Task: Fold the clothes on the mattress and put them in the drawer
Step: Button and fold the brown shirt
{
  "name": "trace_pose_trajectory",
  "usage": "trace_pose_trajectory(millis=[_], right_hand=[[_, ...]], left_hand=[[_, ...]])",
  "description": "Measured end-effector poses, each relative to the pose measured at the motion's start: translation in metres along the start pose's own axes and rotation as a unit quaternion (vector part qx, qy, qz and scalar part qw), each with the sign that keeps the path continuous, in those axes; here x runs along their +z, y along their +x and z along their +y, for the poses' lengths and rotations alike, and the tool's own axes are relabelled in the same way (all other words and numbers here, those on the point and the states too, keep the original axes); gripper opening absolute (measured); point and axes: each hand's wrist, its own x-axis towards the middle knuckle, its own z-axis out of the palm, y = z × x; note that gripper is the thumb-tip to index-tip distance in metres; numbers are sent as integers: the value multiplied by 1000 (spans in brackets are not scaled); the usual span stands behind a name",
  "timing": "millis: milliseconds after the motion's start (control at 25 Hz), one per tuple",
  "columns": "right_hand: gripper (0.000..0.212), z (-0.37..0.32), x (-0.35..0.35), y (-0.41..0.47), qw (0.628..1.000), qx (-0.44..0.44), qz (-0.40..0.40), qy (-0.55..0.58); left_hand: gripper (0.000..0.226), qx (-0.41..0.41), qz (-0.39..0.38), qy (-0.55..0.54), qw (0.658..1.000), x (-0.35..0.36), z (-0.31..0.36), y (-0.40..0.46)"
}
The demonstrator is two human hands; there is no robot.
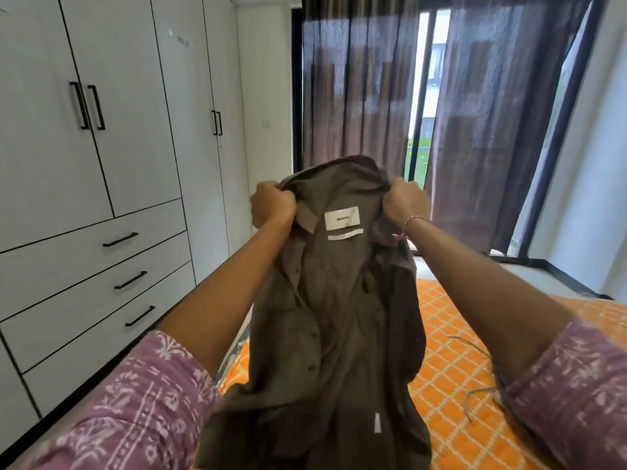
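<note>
We hold the shirt up over the mattress, left hand and right hand each gripping a shoulder. We should lay it flat, smooth it, then fold.

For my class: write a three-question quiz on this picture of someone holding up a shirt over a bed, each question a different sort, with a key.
1. True or false: the brown shirt lies flat on the orange bedspread.
2. Which hands grip the shirt near its collar? A) left hand only B) right hand only C) both
3. Fill the gap: the three wardrobe drawers to the person's left are all ____.

Key
1. False: it hangs in the air, held up by the shoulders, with its white neck label facing the camera.
2. C: the fingers of each hand are curled round the cloth.
3. Closed.
</note>
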Motion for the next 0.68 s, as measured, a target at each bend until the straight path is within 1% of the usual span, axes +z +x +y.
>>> trace_pose_trajectory(millis=[40,80,120,160,200,280,320,360,400,440,480,520,560,600,640,680], right_hand=[[22,-2,5,-4,998,7,-70,-5],[17,-2,10,-6,991,7,-136,-13],[18,-1,10,-9,984,12,-176,-13],[24,3,12,-8,979,17,-204,-20],[28,7,16,-8,973,33,-230,7],[29,14,28,-9,962,56,-262,47],[26,17,35,-11,965,62,-250,46],[21,18,43,-12,972,62,-226,10],[18,21,57,-9,976,42,-201,-71],[21,22,70,-6,976,30,-160,-147],[26,25,87,0,973,16,-120,-198],[28,27,99,4,975,21,-98,-197],[28,34,118,9,975,21,-98,-197],[26,40,135,15,980,42,-109,-163],[21,49,154,23,983,71,-132,-102],[16,56,173,29,976,130,-176,-19]], left_hand=[[8,-17,-58,31,998,1,-2,-3],[10,-46,-116,61,990,1,-8,-5],[19,-86,-167,69,980,0,-17,-7],[26,-124,-196,55,971,0,-29,-8],[30,-172,-228,32,958,-2,-40,-9],[32,-229,-295,-13,928,-1,-58,-14],[32,-244,-304,-46,919,1,-66,-15],[32,-271,-304,-73,910,7,-77,-9],[31,-274,-286,-81,914,15,-87,-2],[27,-248,-257,-46,933,28,-101,7],[19,-185,-192,17,964,45,-117,18],[11,-141,-143,80,976,59,-128,27],[12,-93,-97,141,981,75,-140,33],[13,-103,-116,119,981,92,-150,38],[13,-157,-165,36,973,105,-155,45],[17,-223,-212,-38,951,125,-162,56]])
